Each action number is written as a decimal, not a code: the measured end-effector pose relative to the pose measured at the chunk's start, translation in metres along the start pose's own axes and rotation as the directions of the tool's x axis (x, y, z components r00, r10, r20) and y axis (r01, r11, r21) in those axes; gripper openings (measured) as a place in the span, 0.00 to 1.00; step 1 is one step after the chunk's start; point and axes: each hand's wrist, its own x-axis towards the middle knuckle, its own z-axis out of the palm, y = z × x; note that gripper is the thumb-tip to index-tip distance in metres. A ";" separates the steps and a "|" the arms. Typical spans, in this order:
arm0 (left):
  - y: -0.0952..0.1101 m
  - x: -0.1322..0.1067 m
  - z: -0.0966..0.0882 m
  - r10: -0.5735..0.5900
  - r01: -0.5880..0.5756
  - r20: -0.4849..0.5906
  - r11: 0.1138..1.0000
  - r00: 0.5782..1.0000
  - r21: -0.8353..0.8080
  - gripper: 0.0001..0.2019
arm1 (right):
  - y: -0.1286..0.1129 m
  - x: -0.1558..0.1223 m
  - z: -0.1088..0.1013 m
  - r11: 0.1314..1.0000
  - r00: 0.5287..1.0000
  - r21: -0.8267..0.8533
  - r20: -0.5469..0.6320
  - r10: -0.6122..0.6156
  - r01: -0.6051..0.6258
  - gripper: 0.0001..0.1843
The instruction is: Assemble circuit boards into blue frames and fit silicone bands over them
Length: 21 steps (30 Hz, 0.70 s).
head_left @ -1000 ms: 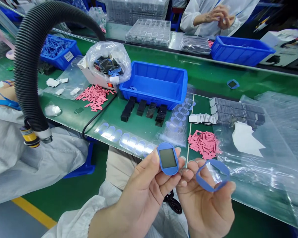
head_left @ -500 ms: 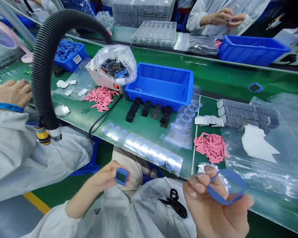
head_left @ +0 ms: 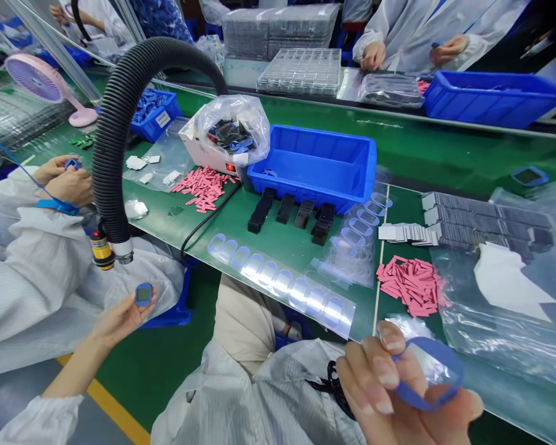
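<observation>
My left hand (head_left: 126, 316) is out at the lower left, its fingers closed on a small blue-framed display piece (head_left: 143, 295) whose grey screen faces me. Close to the camera at the lower right, my right hand (head_left: 389, 395) pinches a thin blue oval ring (head_left: 438, 351) between thumb and fingers. The ring's middle is see-through, perhaps a clear film. In front of me on the bench edge lies a clear strip with several oval film pieces (head_left: 269, 272). More oval films (head_left: 354, 235) lie to its right.
A blue bin (head_left: 312, 164) stands mid-bench, with black stacked pieces (head_left: 261, 211) before it. Pink strips (head_left: 412, 285) and rows of grey pieces (head_left: 486, 222) lie right. A black hose (head_left: 111, 142) arches at left, near a co-worker's hands (head_left: 69, 179). Another blue-framed piece (head_left: 529, 176) lies far right.
My left hand has moved away to the left with the display piece, its screen now turned more toward me. My right hand still holds the ring, slightly lower. The view has shifted.
</observation>
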 end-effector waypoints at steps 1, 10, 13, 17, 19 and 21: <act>-0.010 -0.001 0.015 -0.014 0.014 0.019 1.000 1.000 0.005 0.13 | 0.002 0.000 -0.001 1.000 1.000 -0.021 -0.014 -0.009 0.009 0.17; -0.074 -0.070 0.221 -0.168 0.235 0.393 0.963 0.904 -0.130 0.08 | 0.014 -0.010 0.002 0.905 0.991 -0.410 -0.009 -0.130 0.115 0.17; -0.077 -0.097 0.268 -0.194 0.326 0.490 0.924 0.850 -0.201 0.09 | 0.010 -0.013 0.009 0.831 0.938 -0.490 -0.069 -0.338 0.264 0.16; -0.082 -0.114 0.294 -0.200 0.367 0.522 0.899 0.829 -0.239 0.10 | 0.001 -0.013 0.014 0.743 0.828 -0.531 -0.126 -0.546 0.409 0.19; -0.084 -0.117 0.298 -0.210 0.389 0.538 0.888 0.816 -0.244 0.09 | -0.003 -0.013 0.014 0.740 0.815 -0.524 -0.141 -0.563 0.421 0.18; -0.085 -0.118 0.301 -0.223 0.407 0.548 0.881 0.806 -0.241 0.09 | -0.006 -0.014 0.012 0.751 0.818 -0.517 -0.157 -0.554 0.409 0.17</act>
